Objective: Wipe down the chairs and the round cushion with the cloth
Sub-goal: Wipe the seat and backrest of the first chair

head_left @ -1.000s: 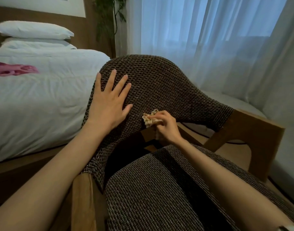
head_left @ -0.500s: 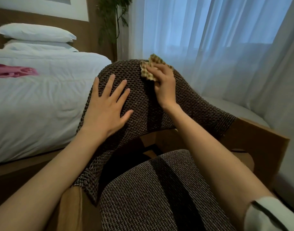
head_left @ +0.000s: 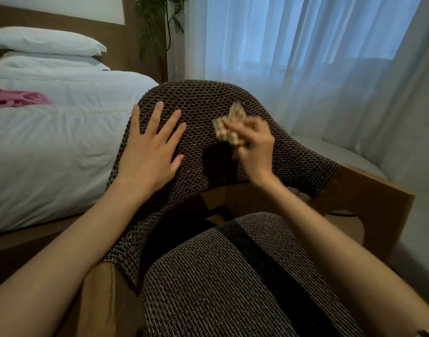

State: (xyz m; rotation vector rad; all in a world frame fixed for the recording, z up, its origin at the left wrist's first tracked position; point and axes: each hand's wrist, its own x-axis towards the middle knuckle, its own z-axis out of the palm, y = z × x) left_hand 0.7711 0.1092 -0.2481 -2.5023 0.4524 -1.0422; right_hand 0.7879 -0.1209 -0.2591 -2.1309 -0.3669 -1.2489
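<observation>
A chair with a dark woven backrest [head_left: 203,103] and a matching seat cushion [head_left: 223,283] fills the middle of the head view, on a light wooden frame [head_left: 369,190]. My left hand [head_left: 150,152] lies flat with spread fingers on the left side of the backrest. My right hand [head_left: 254,147] grips a bunched beige waffle-weave cloth [head_left: 229,128] against the middle of the backrest, a little right of centre. The cloth sticks out above and left of my fingers. The hand is motion-blurred.
A bed with a white duvet [head_left: 62,142] and stacked pillows [head_left: 48,42] stands close on the left, with a pink item [head_left: 16,99] on it. Sheer curtains [head_left: 318,57] hang behind the chair. A potted plant [head_left: 157,25] stands in the corner.
My right hand with the cloth swept from the lower backrest up to its top edge, then came back down to the middle. My left hand stayed flat on the backrest.
</observation>
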